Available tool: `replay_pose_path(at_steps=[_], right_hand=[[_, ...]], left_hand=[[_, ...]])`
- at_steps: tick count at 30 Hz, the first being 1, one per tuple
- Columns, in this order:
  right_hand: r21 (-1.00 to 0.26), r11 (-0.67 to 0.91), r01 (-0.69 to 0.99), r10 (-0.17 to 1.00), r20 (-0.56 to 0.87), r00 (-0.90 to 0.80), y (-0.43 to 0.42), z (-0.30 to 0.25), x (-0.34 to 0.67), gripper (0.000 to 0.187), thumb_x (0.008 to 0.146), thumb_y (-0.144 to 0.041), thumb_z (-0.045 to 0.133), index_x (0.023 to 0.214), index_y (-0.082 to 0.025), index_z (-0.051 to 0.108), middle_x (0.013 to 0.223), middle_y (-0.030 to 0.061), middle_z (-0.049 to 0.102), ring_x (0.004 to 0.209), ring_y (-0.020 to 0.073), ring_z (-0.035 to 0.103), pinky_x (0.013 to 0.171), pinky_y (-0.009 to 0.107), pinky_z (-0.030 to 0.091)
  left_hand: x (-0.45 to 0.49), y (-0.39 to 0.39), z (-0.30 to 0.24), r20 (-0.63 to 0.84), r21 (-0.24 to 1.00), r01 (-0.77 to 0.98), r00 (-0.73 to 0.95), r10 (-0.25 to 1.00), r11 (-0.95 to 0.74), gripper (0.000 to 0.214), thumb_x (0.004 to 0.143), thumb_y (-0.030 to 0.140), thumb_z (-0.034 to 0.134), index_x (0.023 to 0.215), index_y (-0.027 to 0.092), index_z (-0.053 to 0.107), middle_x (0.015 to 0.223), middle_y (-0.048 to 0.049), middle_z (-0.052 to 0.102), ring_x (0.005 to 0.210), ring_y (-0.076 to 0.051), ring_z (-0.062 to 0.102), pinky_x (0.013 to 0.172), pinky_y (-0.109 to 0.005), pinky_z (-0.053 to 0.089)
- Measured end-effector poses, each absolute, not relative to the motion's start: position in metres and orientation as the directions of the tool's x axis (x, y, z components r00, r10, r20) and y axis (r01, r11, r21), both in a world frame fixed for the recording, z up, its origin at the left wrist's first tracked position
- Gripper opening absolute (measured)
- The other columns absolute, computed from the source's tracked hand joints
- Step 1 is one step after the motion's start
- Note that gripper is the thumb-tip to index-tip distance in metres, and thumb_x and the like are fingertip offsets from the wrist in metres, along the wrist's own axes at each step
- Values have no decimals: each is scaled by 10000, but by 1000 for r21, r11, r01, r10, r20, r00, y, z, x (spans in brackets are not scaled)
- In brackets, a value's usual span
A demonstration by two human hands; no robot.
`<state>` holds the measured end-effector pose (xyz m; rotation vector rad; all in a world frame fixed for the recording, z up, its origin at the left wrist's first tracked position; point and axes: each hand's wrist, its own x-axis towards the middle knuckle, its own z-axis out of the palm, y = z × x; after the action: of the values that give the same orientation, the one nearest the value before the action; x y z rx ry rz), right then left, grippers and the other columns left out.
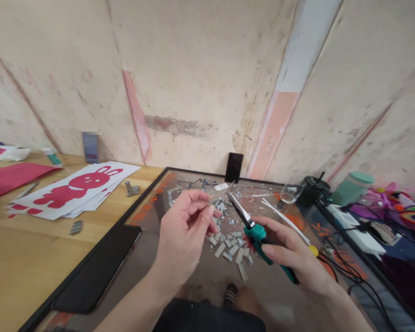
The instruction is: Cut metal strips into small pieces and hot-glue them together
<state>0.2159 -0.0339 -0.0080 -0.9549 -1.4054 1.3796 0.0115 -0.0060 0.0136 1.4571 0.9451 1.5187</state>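
My left hand (186,230) is raised over the glass-topped table, thumb and fingertips pinched on a small metal piece (211,203). Its exact shape is mostly hidden by the fingers. Needle-nose pliers (257,234) with green and black handles are in my right hand (293,251), jaws pointing up and left, apart from the left fingertips. Beneath and between both hands lies a scatter of small flat metal pieces (230,246). More bent metal brackets (202,183) are heaped behind my left hand.
A black phone (233,167) leans on the wall. A long dark device (100,267) lies left, near rabbit-print paper (86,186) on the wooden table. At right are a clear cup (290,192), a green bottle (352,188), a white power strip (358,230) and loose cables.
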Motion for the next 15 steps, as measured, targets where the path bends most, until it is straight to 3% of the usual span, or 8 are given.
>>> replay_pose_path(at_steps=[3,10,15], right_hand=[[-991,81,-105,961,105,-254,-34,-6,214,385,709,-361,688,1069,-249,608,917,19,662,829,148,589,745,256,440],[-985,106,-134,948,141,-284,-39,-1,216,394,697,-378,704,1069,-275,624,933,6,670,832,139,598,752,245,448],[-989,142,-30,938,144,-316,-41,0,221,423,684,-372,719,1090,-301,621,1001,-8,667,903,146,590,810,259,437]], left_hand=[[11,-3,14,330,941,-101,56,942,-323,137,809,197,541,940,171,512,634,29,642,470,-63,554,458,-161,464],[10,-1,11,171,971,-213,326,930,-104,57,787,180,563,810,155,517,646,5,659,462,-66,547,454,-180,448],[11,-3,12,142,959,-281,332,932,-46,73,770,163,573,762,160,500,651,8,655,482,-66,547,461,-177,436]])
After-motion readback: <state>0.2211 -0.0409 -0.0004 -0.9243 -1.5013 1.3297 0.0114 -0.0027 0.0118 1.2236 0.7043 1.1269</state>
